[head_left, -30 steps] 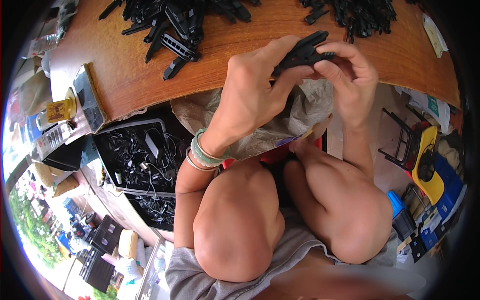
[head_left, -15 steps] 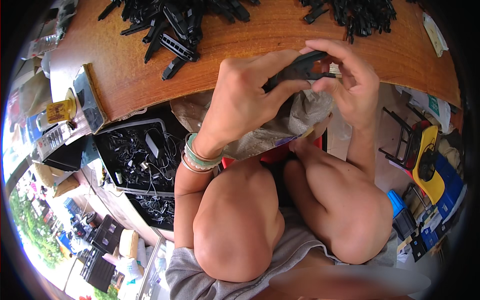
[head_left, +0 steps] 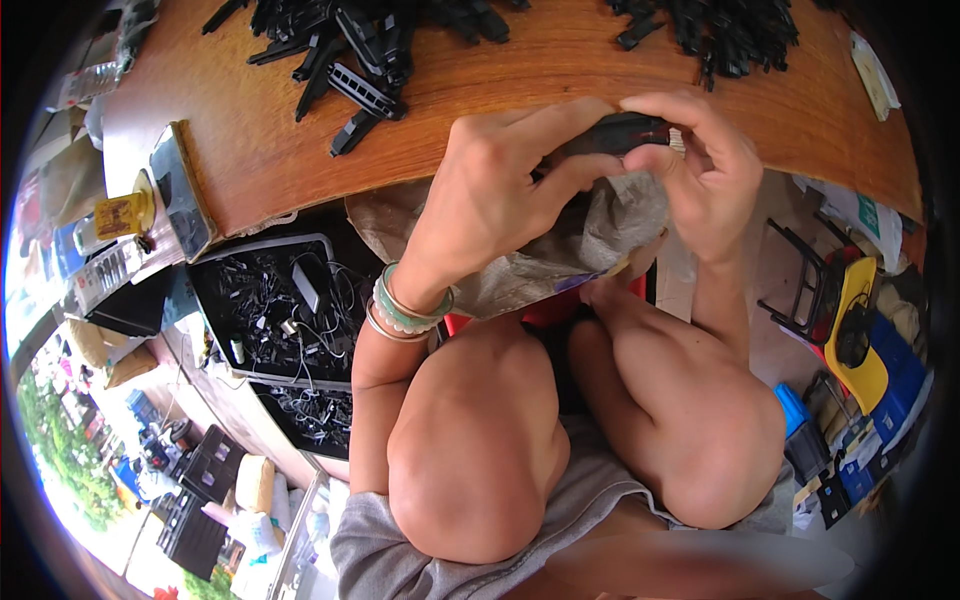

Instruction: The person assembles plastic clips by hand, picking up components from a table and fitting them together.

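Note:
Above the table's near edge, my two hands hold a long black plastic piece, perhaps a casing (head_left: 618,136), between them. My left hand (head_left: 492,190) has its thumb and fingers pinched round the left end. On the right end, the thumb and forefinger of my right hand (head_left: 708,175) press from below and above. Fingers cover both ends, so its full shape is hidden. Farther left on the table lies a pile of similar black plastic pieces (head_left: 385,45), one with a slotted face (head_left: 362,92). Another heap of smaller black parts (head_left: 725,40) sits at the far right.
Under my hands a grey-beige woven sack (head_left: 540,265) hangs below the edge of the wooden table (head_left: 300,175). Left of my knees stand black bins (head_left: 335,255) with small black parts and cables. A yellow-topped stool (head_left: 855,330) lies at the right.
The black piece has turned from a slant to nearly level, and the gap at its right end no longer shows. My right fingers have closed in on it.

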Available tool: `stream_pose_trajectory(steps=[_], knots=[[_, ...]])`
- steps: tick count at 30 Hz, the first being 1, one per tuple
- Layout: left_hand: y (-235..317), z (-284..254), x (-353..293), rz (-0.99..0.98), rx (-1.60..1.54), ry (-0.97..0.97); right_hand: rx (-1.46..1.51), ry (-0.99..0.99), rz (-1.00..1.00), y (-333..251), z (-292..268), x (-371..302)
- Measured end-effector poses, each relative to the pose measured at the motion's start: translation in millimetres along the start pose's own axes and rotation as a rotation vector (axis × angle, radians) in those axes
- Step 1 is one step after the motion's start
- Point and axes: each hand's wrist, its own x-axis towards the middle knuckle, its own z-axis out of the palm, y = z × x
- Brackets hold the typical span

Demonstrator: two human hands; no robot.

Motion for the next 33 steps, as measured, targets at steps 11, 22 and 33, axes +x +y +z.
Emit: stream_pose_trajectory(steps=[11,22,33], knots=[[-2,-89,-20,-0.406,0.72,0.375,-0.526,0.065,-0.364,41,-21,41],[-45,-37,-3,-0.063,0.71,0.211,-0.827,-0.042,-0.289,5,13,45],[-30,-23,-8,-0.477,-0.091,0.07,0.084,0.057,0.145,15,0,11]])
